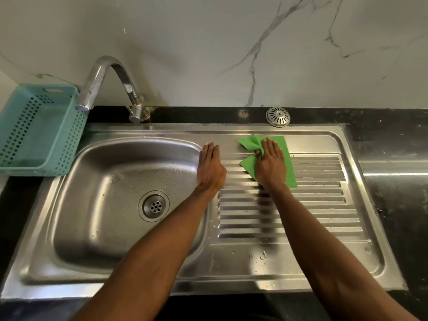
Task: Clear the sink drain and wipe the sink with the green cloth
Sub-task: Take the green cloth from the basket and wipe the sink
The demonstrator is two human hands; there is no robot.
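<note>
The green cloth (288,163) lies spread on the ribbed draining board (319,205) of the steel sink (120,262). My right hand (271,164) presses flat on the cloth with straight fingers, and the cloth bunches at its thumb side. Flat on the ridge between basin and draining board rests my left hand (210,169), fingers straight and together, holding nothing. The drain (154,206) in the wet basin sits open, its holes bare. A round metal strainer cover (278,116) lies on the black counter behind the sink.
A curved chrome tap (108,84) arches over the basin's back left. A teal perforated basket (38,130) stands on the counter to the left. Black counter (393,147) runs along the right, with a marble wall behind.
</note>
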